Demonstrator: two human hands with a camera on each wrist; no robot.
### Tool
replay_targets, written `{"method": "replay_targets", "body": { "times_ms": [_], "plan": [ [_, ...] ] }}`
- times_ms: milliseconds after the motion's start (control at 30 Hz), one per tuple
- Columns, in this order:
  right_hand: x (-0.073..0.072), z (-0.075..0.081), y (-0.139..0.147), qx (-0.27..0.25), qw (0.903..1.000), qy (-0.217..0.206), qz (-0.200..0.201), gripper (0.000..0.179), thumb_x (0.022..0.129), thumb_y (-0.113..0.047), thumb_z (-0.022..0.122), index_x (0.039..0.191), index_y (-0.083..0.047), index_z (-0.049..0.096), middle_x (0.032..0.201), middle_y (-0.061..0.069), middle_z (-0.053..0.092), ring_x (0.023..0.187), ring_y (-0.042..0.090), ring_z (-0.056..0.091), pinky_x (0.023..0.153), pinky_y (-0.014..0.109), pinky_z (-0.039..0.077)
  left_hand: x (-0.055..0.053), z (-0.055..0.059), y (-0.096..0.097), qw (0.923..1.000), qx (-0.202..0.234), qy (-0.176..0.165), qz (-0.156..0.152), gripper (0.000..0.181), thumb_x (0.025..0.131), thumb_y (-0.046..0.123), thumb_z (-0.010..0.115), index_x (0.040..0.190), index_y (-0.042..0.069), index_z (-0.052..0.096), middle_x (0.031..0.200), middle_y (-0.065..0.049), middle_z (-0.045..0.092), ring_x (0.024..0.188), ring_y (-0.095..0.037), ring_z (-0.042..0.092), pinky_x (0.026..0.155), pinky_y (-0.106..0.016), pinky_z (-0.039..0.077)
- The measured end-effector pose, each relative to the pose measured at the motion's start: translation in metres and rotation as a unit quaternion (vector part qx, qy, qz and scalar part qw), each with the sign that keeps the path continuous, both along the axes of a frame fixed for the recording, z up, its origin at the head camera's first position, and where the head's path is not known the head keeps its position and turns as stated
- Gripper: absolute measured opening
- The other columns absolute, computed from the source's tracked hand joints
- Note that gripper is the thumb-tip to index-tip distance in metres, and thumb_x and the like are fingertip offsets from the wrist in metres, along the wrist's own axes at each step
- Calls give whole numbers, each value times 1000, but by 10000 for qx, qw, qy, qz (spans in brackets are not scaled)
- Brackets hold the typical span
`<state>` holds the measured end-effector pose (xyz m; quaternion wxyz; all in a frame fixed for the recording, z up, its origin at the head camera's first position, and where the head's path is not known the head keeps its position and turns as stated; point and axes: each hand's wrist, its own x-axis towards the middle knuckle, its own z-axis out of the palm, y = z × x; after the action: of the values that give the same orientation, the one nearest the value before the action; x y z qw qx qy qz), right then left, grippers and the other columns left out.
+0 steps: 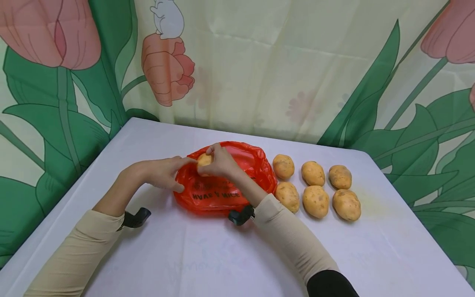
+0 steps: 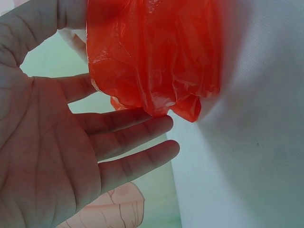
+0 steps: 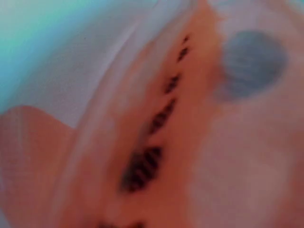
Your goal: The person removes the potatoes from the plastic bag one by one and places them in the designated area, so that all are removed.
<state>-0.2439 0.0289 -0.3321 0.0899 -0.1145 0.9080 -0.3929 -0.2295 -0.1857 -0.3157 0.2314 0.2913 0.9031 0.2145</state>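
A red plastic bag [image 1: 215,200] with dark printed lettering lies spread with its mouth open on the white-covered table. Over the left part of its opening, my right hand [image 1: 222,163] holds a potato [image 1: 203,160] between thumb and fingers. My left hand [image 1: 162,171] is at the bag's left rim. In the left wrist view, that hand's fingers [image 2: 137,164] are extended and spread, with some fingertips right at the crinkled red plastic [image 2: 156,57]. The right wrist view is blurred and mostly filled by the bag's red surface and black letters [image 3: 142,166].
Several potatoes [image 1: 316,201] stand in two rows right of the bag, the nearest potato [image 1: 287,196] close against its edge. A white cloth [image 1: 208,264] covers the table. Behind hangs a curtain [image 1: 252,74] printed with tulips, leaves and a rabbit.
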Motion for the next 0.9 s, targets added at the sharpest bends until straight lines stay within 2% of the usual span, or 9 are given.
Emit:
{"method": "replay_targets", "body": {
  "times_ms": [333,667,900],
  "plan": [
    [11,3,18,-263,9994,12,-233,54,81,-22,79,124,-11,48,136,13,49,107,25,57,81,30,57,-2,-3,0,10000,-39,6,-13,83,86,19,72,158,9,32,144,-18,45,132,-34,45,103,-54,50],
    [28,7,32,-344,9993,121,-10,52,83,-23,79,124,-13,48,133,9,52,122,26,51,94,39,55,-2,-2,1,9999,-107,-102,25,84,86,20,72,158,11,31,148,-20,42,136,-37,41,103,-57,49],
    [41,11,38,-398,9987,284,156,49,84,-21,79,122,-14,49,130,3,53,130,25,48,95,42,54,-2,-1,0,9999,-73,-85,11,83,87,19,71,159,10,31,147,-20,43,135,-36,42,105,-57,48]
  ]
}}
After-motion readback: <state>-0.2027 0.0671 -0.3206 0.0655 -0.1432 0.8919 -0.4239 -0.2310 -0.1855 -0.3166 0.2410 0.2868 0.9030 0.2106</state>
